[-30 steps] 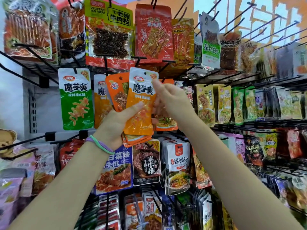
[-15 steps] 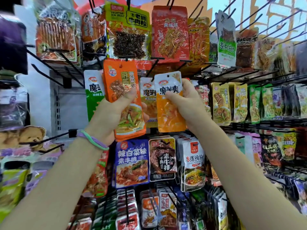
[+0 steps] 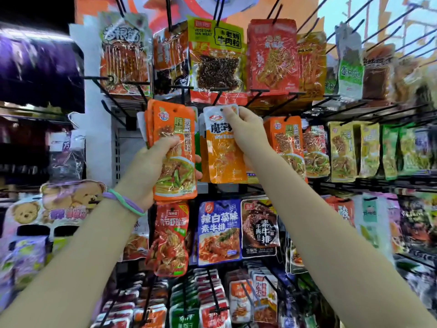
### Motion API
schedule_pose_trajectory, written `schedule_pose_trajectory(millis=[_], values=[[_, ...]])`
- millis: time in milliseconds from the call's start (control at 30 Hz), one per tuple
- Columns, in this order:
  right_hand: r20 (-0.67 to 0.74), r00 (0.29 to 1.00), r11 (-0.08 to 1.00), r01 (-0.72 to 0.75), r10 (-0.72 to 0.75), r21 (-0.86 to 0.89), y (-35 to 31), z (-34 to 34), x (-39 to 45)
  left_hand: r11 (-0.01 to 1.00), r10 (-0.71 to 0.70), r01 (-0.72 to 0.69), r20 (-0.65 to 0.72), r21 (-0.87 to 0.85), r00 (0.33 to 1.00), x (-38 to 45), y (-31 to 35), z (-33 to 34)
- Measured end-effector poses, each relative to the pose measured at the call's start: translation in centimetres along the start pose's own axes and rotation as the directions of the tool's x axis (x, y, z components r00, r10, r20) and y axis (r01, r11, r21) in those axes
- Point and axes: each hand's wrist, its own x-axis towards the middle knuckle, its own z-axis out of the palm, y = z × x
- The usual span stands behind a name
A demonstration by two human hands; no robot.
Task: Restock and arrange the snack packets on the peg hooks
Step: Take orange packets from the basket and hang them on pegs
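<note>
two bare forearms reach up toward the rack. the left hand [image 3: 151, 166], with purple and green bands [image 3: 125, 201] at the wrist, grips a stack of orange packets [image 3: 173, 150]. just beside it, the right hand [image 3: 246, 133] pinches the white top of a yellow-orange packet [image 3: 223, 157] at a peg hook [image 3: 218, 97]. behind, more packets hang in rows, among them a blue packet [image 3: 218, 233] lower down.

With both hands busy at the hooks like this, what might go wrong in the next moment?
1. The right hand pinches only the top of the white-and-orange packet; if its hole misses the peg hook, it may drop.
2. The left hand grips a stack of orange packets at the middle; the back ones could slide out.
</note>
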Motion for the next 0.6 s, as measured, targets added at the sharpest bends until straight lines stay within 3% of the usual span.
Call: schedule_pose_trajectory(millis=[400,500,600], values=[[-0.044,0.995,0.993,-0.088,0.084,-0.083,-1.7,0.5,-0.2,0.997,0.011,-0.009,0.025,-0.081,1.0,0.5,-0.4,0.1],[-0.114,0.988,0.973,0.077,-0.104,-0.215,-0.6,0.6,0.5,0.995,0.046,-0.044,0.023,-0.094,0.999,0.9,-0.7,0.2],[-0.18,0.879,0.843,0.337,-0.441,-0.42,-0.1,0.1,-0.1,0.992,0.076,-0.074,0.012,-0.106,0.997,1.1,-0.9,0.4]])
